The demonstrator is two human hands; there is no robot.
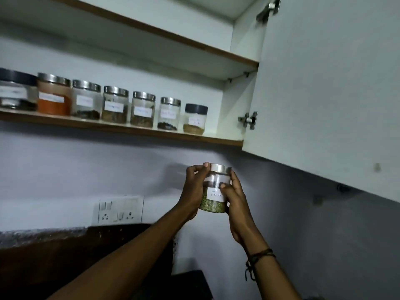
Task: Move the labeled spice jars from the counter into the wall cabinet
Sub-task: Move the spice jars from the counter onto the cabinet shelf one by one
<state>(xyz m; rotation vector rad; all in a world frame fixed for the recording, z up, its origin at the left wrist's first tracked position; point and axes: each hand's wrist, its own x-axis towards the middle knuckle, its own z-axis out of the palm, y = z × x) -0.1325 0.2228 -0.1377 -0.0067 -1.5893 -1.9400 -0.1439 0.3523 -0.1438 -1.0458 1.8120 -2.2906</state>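
Observation:
Both my hands hold one clear spice jar [213, 199] with a steel lid, a white label and green seeds inside, raised in front of the wall below the cabinet. My left hand [193, 191] grips its left side with a fingertip on the lid. My right hand [234, 199] wraps its right side, thumb across the front. Above, the open wall cabinet's lower shelf [121, 128] carries a row of several labelled jars, from a dark-lidded jar [16, 93] at the left to a small dark-lidded jar [195, 119] at the right.
The cabinet door [324, 83] hangs open at the right, with its hinge [249, 120] beside the shelf's right end. Bare shelf shows right of the last jar. An upper shelf [151, 37] spans the cabinet. A switch and socket plate [119, 210] sits on the wall at lower left.

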